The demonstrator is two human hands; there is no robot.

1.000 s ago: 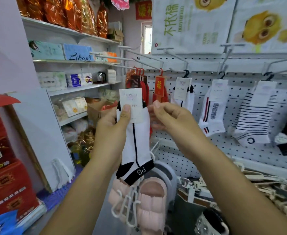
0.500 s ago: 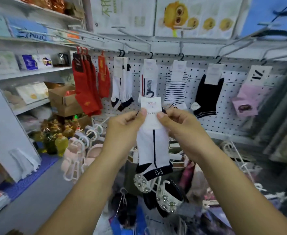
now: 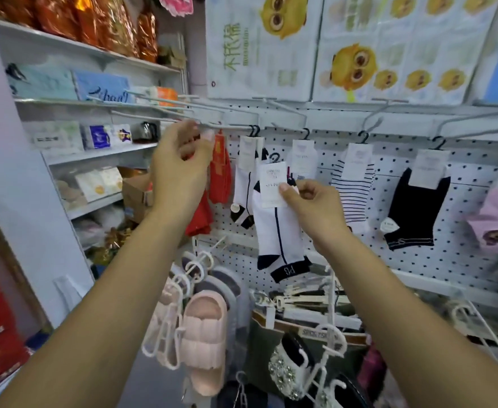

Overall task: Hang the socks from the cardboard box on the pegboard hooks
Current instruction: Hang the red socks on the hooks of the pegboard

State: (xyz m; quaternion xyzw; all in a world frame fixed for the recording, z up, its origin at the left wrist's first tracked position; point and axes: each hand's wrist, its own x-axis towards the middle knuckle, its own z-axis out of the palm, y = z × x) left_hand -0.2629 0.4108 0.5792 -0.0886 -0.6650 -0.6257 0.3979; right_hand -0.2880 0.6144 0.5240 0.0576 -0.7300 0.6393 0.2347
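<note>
Right hand [image 3: 309, 201] pinches the white sock [image 3: 277, 231] by its tag, sock dangling below; left hand [image 3: 180, 160] curls at the hook [image 3: 230, 126], grip unclear.

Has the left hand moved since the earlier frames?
Yes. The left hand has left the tag and risen up-left to the hook above the red socks; the right hand alone holds the sock.

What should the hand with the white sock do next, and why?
Probably lift the white sock up and left, and slip its little black hanger over the tip of the peg. The right hand pinches the sock's label, the left hand is up at that peg's tip, and matching white socks already hang there.
</note>
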